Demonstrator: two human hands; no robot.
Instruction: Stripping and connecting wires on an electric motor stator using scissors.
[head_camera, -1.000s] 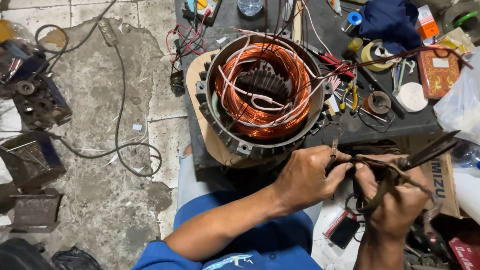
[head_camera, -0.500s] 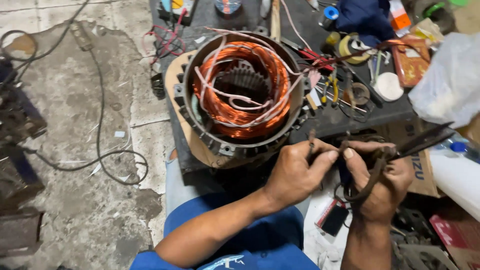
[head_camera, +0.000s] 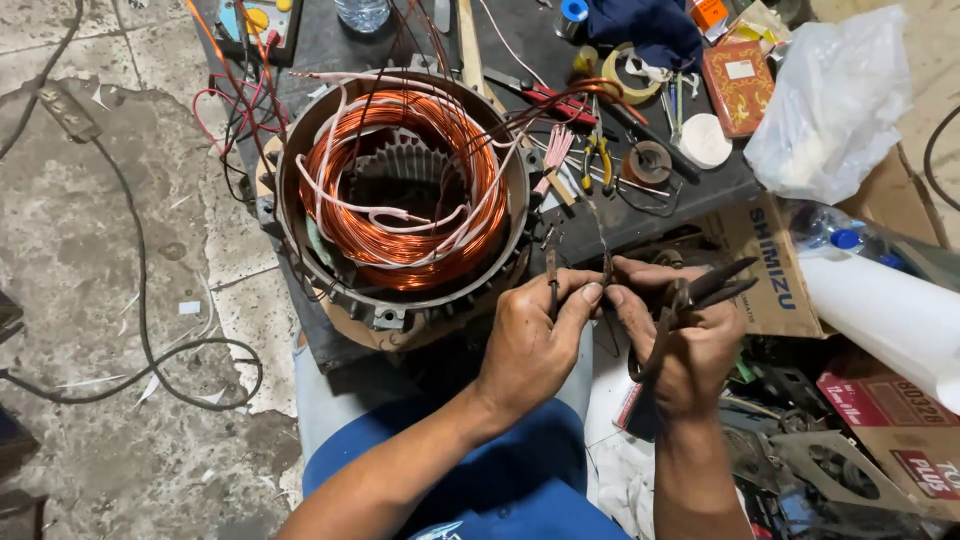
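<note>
Copper windings fill the motor stator on the dark surface, and since a second ago both hands have shifted left toward it: left hand pinching a wire lead, right hand gripping pliers near it.

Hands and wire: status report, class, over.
Left hand and right hand pinch thin wire. Right also grips pliers. Motor stator just ahead.
</note>
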